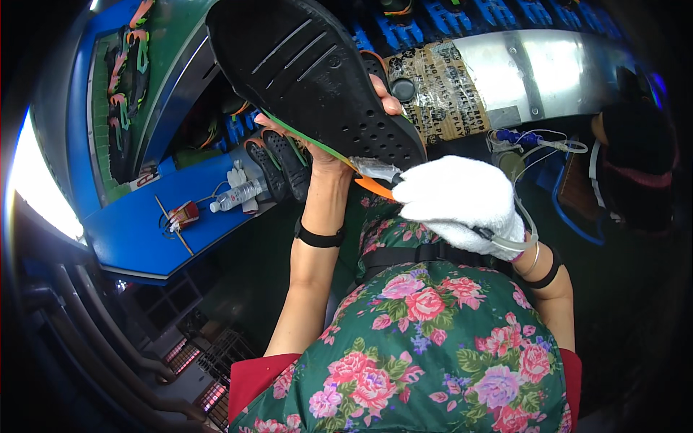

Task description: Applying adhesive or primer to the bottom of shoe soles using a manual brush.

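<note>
A large black clog (pixel 317 79), with round holes toward one end and grooves toward the other, is held up in front of me. My left hand (pixel 325 148) is closed around it, its fingers showing on both sides. Green trim runs along the clog's edge, and an orange strap (pixel 375 189) hangs at its lower end. In a white glove, my right hand (pixel 462 202) is closed beside that end. A slim tool wrapped in clear film (pixel 375 169) sticks out of the glove toward the edge. A pale hose (pixel 530 206) leads from the glove; the tool's grip is hidden.
Two dark clogs (pixel 278 166), a plastic bottle (pixel 238 195) and a small red object (pixel 184 214) sit on the blue table (pixel 130 245). A metal surface (pixel 516 72) partly covered in brown tape (pixel 440 90) crosses the back, with blue racks (pixel 462 18) behind. More footwear (pixel 126 86) lies at left.
</note>
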Demonstrator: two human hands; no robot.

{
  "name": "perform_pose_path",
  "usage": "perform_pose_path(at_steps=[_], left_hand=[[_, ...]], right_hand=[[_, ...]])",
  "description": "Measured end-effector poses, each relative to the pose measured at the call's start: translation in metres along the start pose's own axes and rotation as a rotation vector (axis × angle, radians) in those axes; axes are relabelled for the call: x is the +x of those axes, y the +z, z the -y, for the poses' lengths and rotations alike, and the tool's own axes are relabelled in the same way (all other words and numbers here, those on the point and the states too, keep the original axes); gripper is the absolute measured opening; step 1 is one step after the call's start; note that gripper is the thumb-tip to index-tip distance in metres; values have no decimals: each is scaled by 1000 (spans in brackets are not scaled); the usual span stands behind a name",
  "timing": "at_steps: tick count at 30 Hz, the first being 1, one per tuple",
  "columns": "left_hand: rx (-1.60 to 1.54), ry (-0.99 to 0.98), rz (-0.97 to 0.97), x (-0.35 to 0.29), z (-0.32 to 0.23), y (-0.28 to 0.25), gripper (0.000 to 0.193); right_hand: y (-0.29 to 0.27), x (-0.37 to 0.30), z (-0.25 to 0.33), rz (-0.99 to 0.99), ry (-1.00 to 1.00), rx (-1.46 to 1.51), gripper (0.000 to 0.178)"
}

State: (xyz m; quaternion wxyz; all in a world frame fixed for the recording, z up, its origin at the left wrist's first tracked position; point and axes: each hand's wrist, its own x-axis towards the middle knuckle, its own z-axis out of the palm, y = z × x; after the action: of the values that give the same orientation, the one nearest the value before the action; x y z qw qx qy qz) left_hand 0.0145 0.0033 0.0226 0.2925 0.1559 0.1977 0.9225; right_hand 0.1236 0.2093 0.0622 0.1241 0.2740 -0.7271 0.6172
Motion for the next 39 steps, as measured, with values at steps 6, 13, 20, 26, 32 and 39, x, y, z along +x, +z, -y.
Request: perform_pose_path(at_steps=[6,13,20,26,32,39], left_hand=[[13,25,-36,3,3,-9,134],[16,1,-9,9,-4,1,125],[70,-15,40,12,-12,-10,125],[20,-37,45,14,-14,-20,126],[83,-48,140,18,-14,-25,125],[57,-8,-25,21,-7,-14,130]], right_hand=[[-2,-1,-1,-8,77,123,22],[-2,-4,-1,-55,148,129,21],[-5,-4,-1,-41,144,88,23],[-1,-12,1,58,124,84,28],[5,-4,17,31,-15,-56,29],[-3,-6,10,4,75,-115,29]])
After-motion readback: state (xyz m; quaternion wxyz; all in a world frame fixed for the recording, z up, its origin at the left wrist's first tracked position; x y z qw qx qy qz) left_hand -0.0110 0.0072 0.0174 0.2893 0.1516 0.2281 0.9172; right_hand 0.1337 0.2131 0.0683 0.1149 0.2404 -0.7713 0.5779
